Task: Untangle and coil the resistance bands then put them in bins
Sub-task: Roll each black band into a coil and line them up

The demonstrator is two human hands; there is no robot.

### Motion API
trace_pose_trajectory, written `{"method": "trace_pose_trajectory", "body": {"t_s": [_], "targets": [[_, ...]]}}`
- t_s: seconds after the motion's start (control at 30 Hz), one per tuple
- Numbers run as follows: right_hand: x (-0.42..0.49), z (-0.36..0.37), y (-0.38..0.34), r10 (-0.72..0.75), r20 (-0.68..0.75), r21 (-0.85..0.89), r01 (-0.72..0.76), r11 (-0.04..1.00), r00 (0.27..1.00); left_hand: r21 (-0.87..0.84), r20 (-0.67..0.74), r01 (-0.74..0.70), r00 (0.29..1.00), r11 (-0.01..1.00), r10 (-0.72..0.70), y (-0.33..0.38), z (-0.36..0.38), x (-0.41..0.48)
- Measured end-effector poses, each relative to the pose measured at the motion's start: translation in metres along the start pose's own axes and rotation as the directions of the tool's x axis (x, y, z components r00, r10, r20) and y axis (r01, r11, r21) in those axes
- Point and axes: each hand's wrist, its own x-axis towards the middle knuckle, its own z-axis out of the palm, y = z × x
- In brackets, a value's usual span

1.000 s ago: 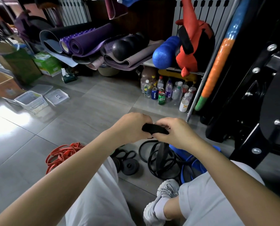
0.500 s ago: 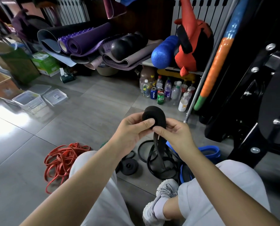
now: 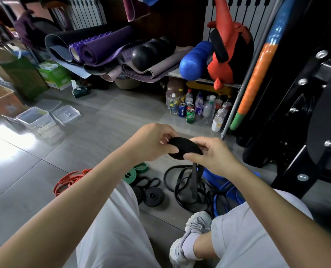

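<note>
Between my hands is a black resistance band rolled into a flat coil (image 3: 184,148). My left hand (image 3: 151,144) grips its left side and my right hand (image 3: 212,156) pinches its right edge. The band's loose tail (image 3: 194,180) hangs down to a tangle of black bands (image 3: 180,188) on the floor. Two finished black coils (image 3: 153,196) lie below my left hand, next to a green coil (image 3: 134,172). An orange band pile (image 3: 70,179) sits further left, and blue bands (image 3: 222,192) lie by my right knee. Clear plastic bins (image 3: 36,118) stand at the far left.
Rolled yoga mats (image 3: 102,49) and foam rollers (image 3: 193,59) line the back. Bottles and cans (image 3: 197,111) stand under a shelf. A black weight machine (image 3: 305,113) fills the right side. Cardboard boxes (image 3: 4,101) and a bin lid (image 3: 66,114) sit at the left on grey floor tiles.
The coil stood upright in my fingers half a second ago; now it is tilted flatter, with both hands shifted around its edges. The view has tipped slightly.
</note>
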Motion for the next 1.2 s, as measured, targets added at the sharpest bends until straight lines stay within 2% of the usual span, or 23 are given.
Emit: {"method": "trace_pose_trajectory", "body": {"t_s": [0.13,0.2,0.3,0.37,0.5,0.6,0.63,0.67,0.73,0.77,0.83,0.93,1.0,1.07,1.13,1.2], "targets": [[0.001,-0.001,0.000,0.007,0.002,-0.060,-0.006,0.998,1.000,-0.107,-0.032,0.005,0.999,0.994,-0.008,-0.004,0.008,-0.002],[0.002,-0.001,0.002,0.012,-0.013,-0.040,-0.013,0.999,1.000,-0.266,-0.060,0.035,0.997,0.963,-0.053,-0.005,0.011,-0.004],[-0.002,0.002,0.003,0.028,-0.030,0.124,-0.024,0.992,0.999,-0.535,-0.065,0.063,0.991,0.842,-0.115,-0.003,0.016,-0.008],[-0.006,0.006,0.004,0.044,-0.047,0.244,-0.031,0.969,0.998,-0.653,-0.056,0.069,0.989,0.755,-0.139,-0.003,0.020,-0.009],[-0.012,0.013,0.007,0.067,-0.109,0.441,-0.012,0.897,0.992,-0.772,-0.053,0.065,0.985,0.633,-0.166,-0.002,0.026,-0.011],[-0.011,0.016,0.007,0.077,-0.122,0.467,-0.011,0.884,0.989,-0.832,-0.016,0.091,0.982,0.547,-0.187,-0.005,0.030,-0.014],[-0.010,0.014,0.006,0.068,-0.113,0.416,-0.015,0.909,0.991,-0.808,-0.001,0.117,0.980,0.578,-0.199,-0.006,0.030,-0.015],[-0.009,0.012,0.006,0.057,-0.097,0.335,-0.021,0.942,0.994,-0.743,0.010,0.143,0.979,0.654,-0.203,-0.007,0.028,-0.014],[-0.006,0.006,0.005,0.036,-0.061,0.110,-0.029,0.993,0.998,-0.458,0.009,0.132,0.990,0.879,-0.144,-0.009,0.024,-0.013],[-0.004,0.004,0.003,0.022,-0.043,-0.019,-0.023,1.000,0.999,-0.277,0.015,0.086,0.996,0.957,-0.085,-0.009,0.022,-0.012],[0.000,0.002,-0.001,-0.008,-0.007,-0.216,0.006,0.976,1.000,-0.038,0.037,-0.015,0.999,0.999,0.017,-0.002,0.018,-0.010],[0.004,0.004,-0.007,-0.027,0.023,-0.250,0.032,0.968,0.999,0.099,0.023,-0.030,0.999,0.995,0.028,0.005,0.014,-0.003],[0.004,0.004,-0.006,0.014,-0.006,-0.108,-0.014,0.994,1.000,0.032,-0.001,0.019,1.000,0.999,-0.019,0.004,0.011,0.001],[0.001,0.000,-0.003,0.043,-0.039,0.013,-0.043,0.999,0.998,-0.210,-0.006,0.069,0.997,0.975,-0.072,0.001,0.009,0.002],[-0.003,-0.002,0.004,0.032,-0.042,0.012,-0.032,0.999,0.999,-0.450,-0.010,0.106,0.992,0.887,-0.124,0.000,0.008,0.000],[-0.007,0.000,0.010,0.038,-0.077,0.035,-0.036,0.999,0.996,-0.593,-0.043,0.104,0.986,0.799,-0.161,-0.003,0.012,-0.001]]}}
